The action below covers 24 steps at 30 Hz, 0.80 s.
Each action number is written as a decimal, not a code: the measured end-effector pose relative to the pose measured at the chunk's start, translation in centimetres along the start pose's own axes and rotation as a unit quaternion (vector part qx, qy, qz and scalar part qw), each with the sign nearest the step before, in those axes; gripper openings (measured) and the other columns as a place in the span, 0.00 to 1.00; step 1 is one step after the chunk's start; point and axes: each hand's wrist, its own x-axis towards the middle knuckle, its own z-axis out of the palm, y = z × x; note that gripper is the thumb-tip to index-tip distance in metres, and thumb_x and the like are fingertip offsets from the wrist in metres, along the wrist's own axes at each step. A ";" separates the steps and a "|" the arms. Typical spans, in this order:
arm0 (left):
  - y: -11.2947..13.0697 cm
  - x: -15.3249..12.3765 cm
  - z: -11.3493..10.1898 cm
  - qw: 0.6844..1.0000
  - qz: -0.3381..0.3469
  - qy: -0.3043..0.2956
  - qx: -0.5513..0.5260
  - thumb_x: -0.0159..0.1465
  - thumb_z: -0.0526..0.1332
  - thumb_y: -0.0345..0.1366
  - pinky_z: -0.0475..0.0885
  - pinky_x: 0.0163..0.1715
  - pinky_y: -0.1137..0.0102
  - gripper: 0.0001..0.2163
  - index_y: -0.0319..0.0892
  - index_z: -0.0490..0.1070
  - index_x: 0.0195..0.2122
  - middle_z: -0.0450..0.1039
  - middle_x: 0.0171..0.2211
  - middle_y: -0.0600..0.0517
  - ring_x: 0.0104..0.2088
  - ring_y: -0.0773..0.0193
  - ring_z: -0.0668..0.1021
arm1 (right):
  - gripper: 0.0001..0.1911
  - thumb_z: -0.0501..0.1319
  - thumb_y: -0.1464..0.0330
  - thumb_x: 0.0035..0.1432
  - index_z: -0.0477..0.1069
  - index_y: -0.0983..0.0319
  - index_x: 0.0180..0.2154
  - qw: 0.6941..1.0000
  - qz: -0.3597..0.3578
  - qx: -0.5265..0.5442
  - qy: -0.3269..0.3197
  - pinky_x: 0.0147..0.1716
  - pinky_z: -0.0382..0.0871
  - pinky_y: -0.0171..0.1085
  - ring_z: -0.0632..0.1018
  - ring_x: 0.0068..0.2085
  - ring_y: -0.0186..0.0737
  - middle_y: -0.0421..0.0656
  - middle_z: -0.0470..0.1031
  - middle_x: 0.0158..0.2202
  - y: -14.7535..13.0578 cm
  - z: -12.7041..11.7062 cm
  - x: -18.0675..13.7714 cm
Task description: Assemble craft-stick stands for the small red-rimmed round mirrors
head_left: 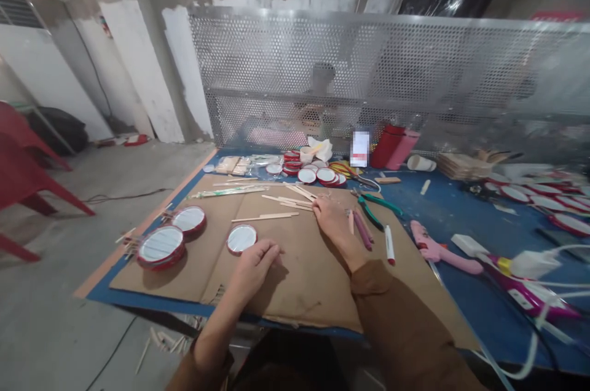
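Observation:
My left hand (255,265) rests on the brown cardboard sheet (295,280), fingers curled loosely, just right of a small round red-rimmed mirror (241,238); nothing shows in it. My right hand (332,222) lies farther out on the cardboard, its fingertips at a loose heap of wooden craft sticks (295,197). Whether it grips a stick is hidden. A pair of joined sticks (266,217) lies between the hands. Two larger red-rimmed mirrors (161,246) (188,219) sit at the left of the cardboard.
Green-handled pliers (375,206), pens (362,230), a white marker (389,244) and pink glue guns (437,249) with cables lie right on the blue table (465,219). More small mirrors (318,174) cluster at the back, before a perforated metal screen (369,71). A red chair (27,176) stands left.

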 end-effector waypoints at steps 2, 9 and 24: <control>0.1 -0.1 0.0 1.000 0.005 -0.003 0.021 0.64 0.54 0.47 0.68 0.34 0.69 0.16 0.43 0.70 0.26 0.71 0.25 0.51 0.29 0.63 0.74 | 0.09 0.59 0.77 0.55 0.74 0.61 0.26 0.999 -0.006 -0.019 -0.026 0.46 0.63 0.39 0.76 0.42 0.45 0.48 0.80 0.37 0.7 -0.5 0.2; 0.1 -0.3 0.0 0.999 0.012 -0.026 0.030 0.65 0.52 0.45 0.67 0.36 0.70 0.15 0.43 0.70 0.27 0.69 0.25 0.52 0.31 0.63 0.74 | 0.09 0.57 0.73 0.57 0.76 0.59 0.32 0.997 -0.047 -0.024 -0.048 0.40 0.64 0.37 0.77 0.40 0.43 0.45 0.81 0.38 1.6 -2.4 -0.1; 0.3 -0.3 0.0 0.997 0.021 -0.043 0.065 0.65 0.52 0.40 0.66 0.38 0.70 0.13 0.44 0.68 0.26 0.73 0.26 0.51 0.32 0.62 0.74 | 0.10 0.56 0.73 0.67 0.76 0.61 0.38 0.970 -0.179 -0.098 -0.130 0.48 0.62 0.40 0.73 0.47 0.45 0.50 0.76 0.43 -3.7 2.2 -0.8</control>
